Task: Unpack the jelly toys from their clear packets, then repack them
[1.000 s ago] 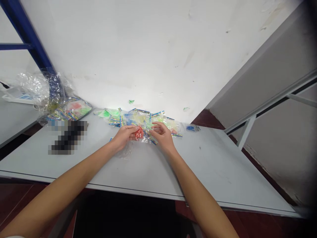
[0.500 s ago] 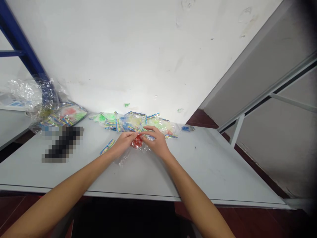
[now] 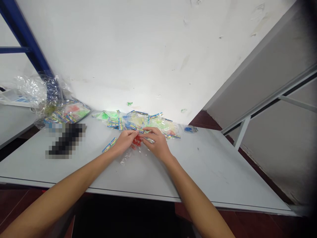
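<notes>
The left hand [image 3: 125, 140] and right hand [image 3: 157, 144] are curled close together, fingertips nearly meeting as they pinch a clear plastic packet [image 3: 136, 141] of red pieces above the white table [image 3: 210, 172]. Colourful printed packets [image 3: 141, 120] lie heaped just beyond the fingers

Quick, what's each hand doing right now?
Left hand: closed, pinching the red-filled clear plastic bag.
Right hand: closed, gripping the same bag.

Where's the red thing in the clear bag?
In the head view, the red thing lies between the left hand and right hand, just below the printed packets.
</notes>
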### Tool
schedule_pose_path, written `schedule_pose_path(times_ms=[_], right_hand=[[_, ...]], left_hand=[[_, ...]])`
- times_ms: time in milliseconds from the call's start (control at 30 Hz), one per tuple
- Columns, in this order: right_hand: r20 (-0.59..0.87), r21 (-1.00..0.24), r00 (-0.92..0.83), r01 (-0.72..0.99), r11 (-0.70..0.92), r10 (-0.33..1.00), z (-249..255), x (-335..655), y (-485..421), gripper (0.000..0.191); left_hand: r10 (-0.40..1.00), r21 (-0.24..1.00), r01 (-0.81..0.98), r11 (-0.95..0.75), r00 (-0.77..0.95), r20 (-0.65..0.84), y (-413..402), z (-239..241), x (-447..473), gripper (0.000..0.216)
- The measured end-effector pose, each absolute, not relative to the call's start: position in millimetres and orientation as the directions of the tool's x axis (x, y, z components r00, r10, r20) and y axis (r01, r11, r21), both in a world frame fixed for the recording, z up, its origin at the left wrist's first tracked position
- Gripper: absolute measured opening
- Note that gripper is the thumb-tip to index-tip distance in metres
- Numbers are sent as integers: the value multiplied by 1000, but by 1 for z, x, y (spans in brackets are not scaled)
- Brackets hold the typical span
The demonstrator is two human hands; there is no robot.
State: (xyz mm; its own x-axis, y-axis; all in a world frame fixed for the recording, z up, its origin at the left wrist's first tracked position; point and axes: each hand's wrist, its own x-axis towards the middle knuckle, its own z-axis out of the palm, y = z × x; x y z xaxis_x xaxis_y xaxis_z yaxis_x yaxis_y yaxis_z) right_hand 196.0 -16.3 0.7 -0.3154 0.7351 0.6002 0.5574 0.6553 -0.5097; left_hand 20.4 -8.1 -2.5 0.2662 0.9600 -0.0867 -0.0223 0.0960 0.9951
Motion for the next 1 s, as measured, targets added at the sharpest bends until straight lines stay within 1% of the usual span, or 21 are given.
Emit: schedule_pose_path(times_ms=[100,267,400,500,600,667,800,867,900,1000], right_hand=[[592,-492,-349,558,669,727,3,193,-21,15],[573,-461,-404,561,688,713,8,189,-27,16],[583,-460,-430,525,716,689,14,185,-33,17],[592,-515,-410,470,717,694,17,182,-38,16],[559,-607,-345,450,655,754,22,179,-45,15],[547,-654,-286,440,615,786,26,179,-50,15],[537,-731,-195,379,568,821,39,187,-56,13],[513,-763,-176,356,540,840,46,199,-58,13],[495,-776,-168,356,521,852,50,206,-58,13],[407,-813,-166,384,439,898,56,234,-60,16]], left_hand=[[965,995,-9,104,245,-98,-6,-3,20,42],[978,988,27,150,144,-152,-3,-1,17,32],[986,990,31,136,91,-138,1,-7,15,31],[988,990,52,134,67,-138,5,-13,14,32],[987,986,69,154,44,-158,7,-14,13,31],[989,985,103,140,27,-144,7,-12,12,31],[1000,975,220,-4,2,4,4,-7,10,34],[997,965,252,-74,24,70,1,-3,10,36],[996,964,251,-91,48,81,0,-2,10,37],[987,972,216,-88,154,56,-4,4,10,39]])
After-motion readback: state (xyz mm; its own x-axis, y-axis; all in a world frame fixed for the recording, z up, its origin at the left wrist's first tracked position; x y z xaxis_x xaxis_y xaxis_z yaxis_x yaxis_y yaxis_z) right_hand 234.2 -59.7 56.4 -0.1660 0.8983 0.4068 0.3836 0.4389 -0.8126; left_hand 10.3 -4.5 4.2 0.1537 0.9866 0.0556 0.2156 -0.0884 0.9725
